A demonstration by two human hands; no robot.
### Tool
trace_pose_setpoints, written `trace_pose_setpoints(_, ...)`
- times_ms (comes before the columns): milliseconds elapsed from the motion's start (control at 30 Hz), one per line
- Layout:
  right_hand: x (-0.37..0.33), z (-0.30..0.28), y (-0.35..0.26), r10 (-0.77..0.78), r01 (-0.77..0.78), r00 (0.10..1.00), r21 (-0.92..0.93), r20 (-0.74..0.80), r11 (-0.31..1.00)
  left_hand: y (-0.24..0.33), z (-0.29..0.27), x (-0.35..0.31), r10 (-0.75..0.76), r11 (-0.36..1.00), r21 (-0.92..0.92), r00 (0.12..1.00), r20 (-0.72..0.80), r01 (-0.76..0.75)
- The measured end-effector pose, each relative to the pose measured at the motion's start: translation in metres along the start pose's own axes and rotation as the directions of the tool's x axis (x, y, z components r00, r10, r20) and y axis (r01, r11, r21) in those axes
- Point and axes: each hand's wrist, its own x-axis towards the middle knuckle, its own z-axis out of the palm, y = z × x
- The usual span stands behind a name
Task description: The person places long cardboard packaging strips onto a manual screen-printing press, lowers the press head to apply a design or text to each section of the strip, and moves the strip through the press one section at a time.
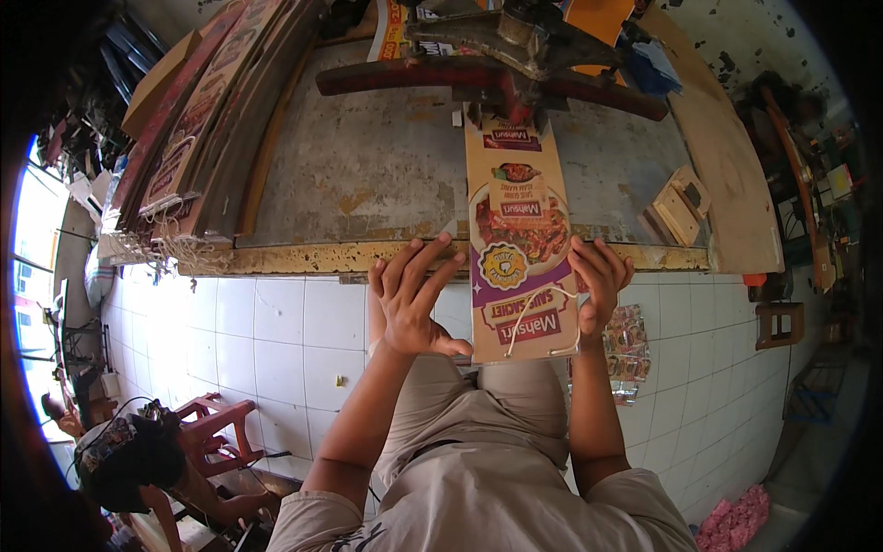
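Touching printed card [521, 221] w/ R hand [600, 287], L hand [414, 308] nr, lettering [530, 326] upside-down

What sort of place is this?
Probably a small print-finishing workshop, though I can't be certain. Signs: a scuffed worktable with a heavy metal frame tool, a stack of printed boards with string ends at left, and a printed strip with white cord.
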Motion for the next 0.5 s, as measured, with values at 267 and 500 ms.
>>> trace_pose_setpoints(267, 0.0002, 0.001, 0.0, -0.004, 0.004, 1.0, -0.004, -0.002, 1.0, -0.0017, -0.0014, 0.0004, 0.023, 0.999, 0.024, 1.0, 0.01, -0.023)
trace_pose_setpoints(500, -0.0005, 0.0024, 0.0018, -0.014, 0.014, 1.0, -0.014, -0.015, 1.0, -0.0029, 0.0003, 0.0002, 0.04, 0.999, 0.033, 0.999, -0.007, -0.04)
